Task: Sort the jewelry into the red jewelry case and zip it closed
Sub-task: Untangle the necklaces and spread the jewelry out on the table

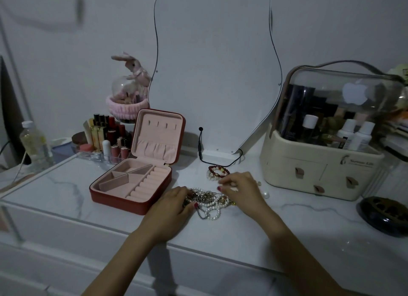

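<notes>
White marble-look bench; red jewelry case open on it, left of centre, lid upright at the back, pink compartments bare, ring rolls running front to back; tangled jewelry pile of pearls and chains just right of the case, strands trailing toward the bench's front edge; left hand curled into the pile's left side; right hand, fingers bent, pinching at something small, unclear what; best to tease out one strand slowly, steadying the rest.
</notes>
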